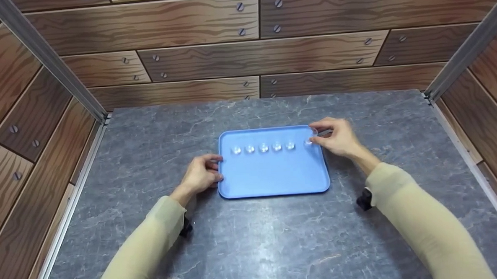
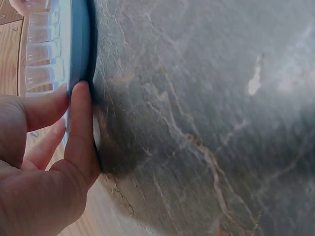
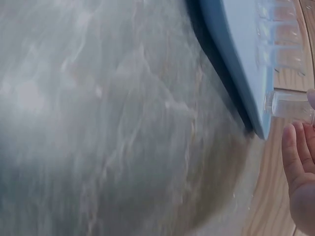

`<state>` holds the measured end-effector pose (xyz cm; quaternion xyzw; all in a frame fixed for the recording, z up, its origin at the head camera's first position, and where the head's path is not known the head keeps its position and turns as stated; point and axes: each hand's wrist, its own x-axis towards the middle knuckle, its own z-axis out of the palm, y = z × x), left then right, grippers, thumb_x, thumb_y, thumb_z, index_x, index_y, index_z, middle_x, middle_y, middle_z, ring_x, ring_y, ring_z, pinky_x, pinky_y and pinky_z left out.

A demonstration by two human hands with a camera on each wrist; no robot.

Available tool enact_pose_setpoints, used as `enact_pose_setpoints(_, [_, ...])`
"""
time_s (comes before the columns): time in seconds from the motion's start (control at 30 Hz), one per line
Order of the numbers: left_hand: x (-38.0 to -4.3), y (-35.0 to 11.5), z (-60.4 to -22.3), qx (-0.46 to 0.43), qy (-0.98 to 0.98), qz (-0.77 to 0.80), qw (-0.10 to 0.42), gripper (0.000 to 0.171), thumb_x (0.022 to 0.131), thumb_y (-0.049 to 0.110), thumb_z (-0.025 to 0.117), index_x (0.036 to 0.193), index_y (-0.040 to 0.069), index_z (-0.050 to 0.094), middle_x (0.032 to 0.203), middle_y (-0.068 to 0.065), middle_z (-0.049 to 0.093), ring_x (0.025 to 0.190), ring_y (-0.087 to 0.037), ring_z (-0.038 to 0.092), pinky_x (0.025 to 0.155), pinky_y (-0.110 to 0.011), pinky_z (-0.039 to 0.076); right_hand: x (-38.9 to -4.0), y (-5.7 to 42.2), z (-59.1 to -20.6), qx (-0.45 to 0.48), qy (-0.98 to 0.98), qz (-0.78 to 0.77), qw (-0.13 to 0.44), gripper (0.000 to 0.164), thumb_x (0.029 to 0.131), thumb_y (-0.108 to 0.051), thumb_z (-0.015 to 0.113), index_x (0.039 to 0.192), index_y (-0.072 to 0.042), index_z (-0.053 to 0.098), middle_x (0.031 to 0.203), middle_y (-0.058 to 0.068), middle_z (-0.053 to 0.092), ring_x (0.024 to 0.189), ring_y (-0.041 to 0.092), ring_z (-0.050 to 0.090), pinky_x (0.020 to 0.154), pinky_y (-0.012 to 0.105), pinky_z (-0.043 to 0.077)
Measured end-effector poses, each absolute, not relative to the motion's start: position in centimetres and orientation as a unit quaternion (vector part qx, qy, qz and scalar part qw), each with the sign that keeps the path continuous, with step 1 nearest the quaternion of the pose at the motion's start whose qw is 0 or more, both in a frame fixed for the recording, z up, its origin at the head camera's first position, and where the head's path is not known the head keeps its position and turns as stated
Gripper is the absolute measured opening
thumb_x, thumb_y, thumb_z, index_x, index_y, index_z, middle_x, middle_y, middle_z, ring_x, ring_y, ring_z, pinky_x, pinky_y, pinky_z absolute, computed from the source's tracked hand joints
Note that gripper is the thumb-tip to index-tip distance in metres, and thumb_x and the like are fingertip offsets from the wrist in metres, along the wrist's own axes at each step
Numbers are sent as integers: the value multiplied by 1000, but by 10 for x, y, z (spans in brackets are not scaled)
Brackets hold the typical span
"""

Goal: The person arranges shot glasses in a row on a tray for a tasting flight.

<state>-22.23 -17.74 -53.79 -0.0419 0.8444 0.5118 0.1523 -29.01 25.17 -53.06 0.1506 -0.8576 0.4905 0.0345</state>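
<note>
A blue tray (image 1: 275, 176) lies on the table with a row of several small clear cups (image 1: 264, 147) standing along its far half. At the tray's left edge, my left hand (image 1: 199, 173) pinches the rim. The left wrist view shows the thumb (image 2: 47, 107) and fingers on either side of that rim. My right hand (image 1: 335, 137) holds another clear cup (image 1: 308, 142) over the tray's far right corner, apart from the row. In the right wrist view this cup (image 3: 290, 105) stands upright from the tray, its base close to the tray surface and fingers around its upper part.
The grey marbled tabletop (image 1: 253, 240) surrounds the tray on all sides. Wood-patterned walls (image 1: 211, 59) with metal corner posts (image 1: 52, 60) enclose the table at the back and both sides.
</note>
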Motion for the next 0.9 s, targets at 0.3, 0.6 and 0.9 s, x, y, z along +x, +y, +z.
enact_pose_setpoints(0.3, [-221,-178,-538,-44,848,505,154,59,90,-13,79,145,8,73,116,-14,67,92,-20,69,69,-31,71,-290,240,-539,139,-864,485,12,41,92,2,87,131,8,79,122,31,77,116,46,77,87,12,65])
enact_pose_setpoints(0.6, [-220,-180,-538,-44,849,506,148,58,90,-14,80,144,7,74,113,-13,67,90,-19,69,69,-30,71,-284,236,-538,133,-875,465,19,44,95,-6,89,136,3,78,128,28,79,115,45,78,90,15,66])
enact_pose_setpoints(0.9, [-228,-197,-540,-6,887,460,35,38,98,2,78,136,4,78,114,-19,80,94,-29,79,80,-41,72,-275,271,-528,119,-913,378,92,43,106,-22,76,141,3,74,134,27,79,122,47,76,107,45,66])
